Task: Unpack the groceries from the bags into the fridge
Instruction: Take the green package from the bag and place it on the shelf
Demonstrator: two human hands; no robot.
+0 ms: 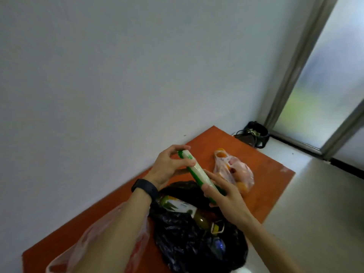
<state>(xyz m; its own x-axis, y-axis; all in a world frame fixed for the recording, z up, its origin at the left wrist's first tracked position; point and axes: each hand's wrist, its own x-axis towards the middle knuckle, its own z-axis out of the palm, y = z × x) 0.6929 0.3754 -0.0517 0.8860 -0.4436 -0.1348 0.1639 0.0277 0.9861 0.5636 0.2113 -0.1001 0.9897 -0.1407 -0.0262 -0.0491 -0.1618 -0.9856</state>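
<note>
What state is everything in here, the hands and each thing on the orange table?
Green-and-white package: off the table, tilted, held at both ends.
Left hand: grips its upper end.
Right hand: holds its lower end.
Black bag: open, bottle showing inside.
Fruit bag: lying on the table, untouched.
Pink bag: crumpled beside the black bag.

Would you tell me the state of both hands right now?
Left hand: holding the green-and-white packet, far end.
Right hand: holding the same packet, near end.

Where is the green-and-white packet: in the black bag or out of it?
Out. The left hand and right hand hold the packet in the air, clear of the black bag.
</note>
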